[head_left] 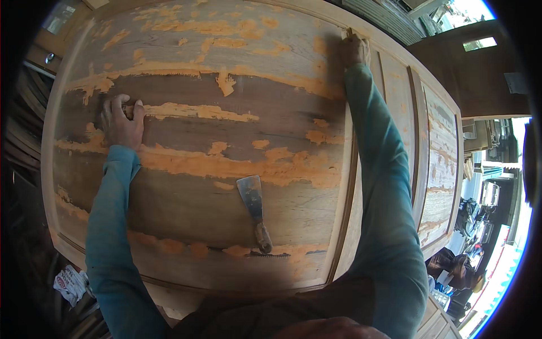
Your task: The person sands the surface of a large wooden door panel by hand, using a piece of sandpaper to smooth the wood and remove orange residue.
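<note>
A large wooden door panel point(282, 209) lies before me, streaked with orange filler. On its left part rests my left hand point(122, 125), its fingers curled around a small brownish piece I cannot make out, at the end of a filler streak point(197, 111). My right arm is stretched out to the far right edge of the panel. There my right hand point(355, 51) is closed against the frame moulding, and what it grips is too small to tell. A putty knife point(255, 209) with a worn handle lies flat on the near part of the panel, touched by neither hand.
A raised moulding point(342, 226) divides the big panel from a narrower filler-streaked panel point(440, 169) on the right. A white crumpled bag point(71, 285) sits at the lower left, beside stacked boards point(28, 118). Cluttered goods point(471, 220) stand at the far right.
</note>
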The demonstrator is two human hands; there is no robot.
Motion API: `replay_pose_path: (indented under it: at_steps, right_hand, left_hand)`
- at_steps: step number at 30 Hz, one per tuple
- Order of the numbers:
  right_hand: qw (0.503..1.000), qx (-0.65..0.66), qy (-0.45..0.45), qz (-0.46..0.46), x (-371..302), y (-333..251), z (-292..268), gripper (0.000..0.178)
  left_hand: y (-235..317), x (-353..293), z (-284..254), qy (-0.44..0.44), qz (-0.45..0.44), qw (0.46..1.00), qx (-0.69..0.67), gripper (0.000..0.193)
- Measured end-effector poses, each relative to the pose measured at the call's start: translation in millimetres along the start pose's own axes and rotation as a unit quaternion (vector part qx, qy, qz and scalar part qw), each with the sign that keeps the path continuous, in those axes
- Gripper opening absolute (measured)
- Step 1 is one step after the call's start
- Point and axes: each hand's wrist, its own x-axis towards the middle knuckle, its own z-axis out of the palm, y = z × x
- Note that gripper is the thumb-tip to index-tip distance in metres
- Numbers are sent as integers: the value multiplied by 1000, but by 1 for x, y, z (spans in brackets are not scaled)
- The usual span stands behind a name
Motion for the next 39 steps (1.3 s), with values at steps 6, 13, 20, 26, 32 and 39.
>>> replay_pose_path:
  at_steps: [6, 13, 20, 26, 32, 39]
  right_hand:
    - [998, 10, -50, -22, -56, 1, -21, 32]
    - [997, -61, 5, -48, 35, 8, 21, 33]
    - [998, -11, -62, -20, -53, -8, -32, 32]
    - [999, -20, -30, 31, 10, -2, -13, 30]
    - [997, -7, -77, 0, -92, -9, -52, 24]
    - [999, -6, -39, 9, -19, -12, -17, 26]
  left_hand:
    - [-8, -6, 1, 31, 0, 999, 36, 36]
    - [-10, 9, 8, 37, 61, 997, -27, 33]
    - [-16, -7, 1, 40, 34, 998, 31, 33]
    - [2, 6, 4, 13, 18, 1000, -16, 31]
    - [-7, -4, 1, 29, 12, 999, 13, 30]
    - [-5, -4, -2, 23, 16, 1000, 4, 30]
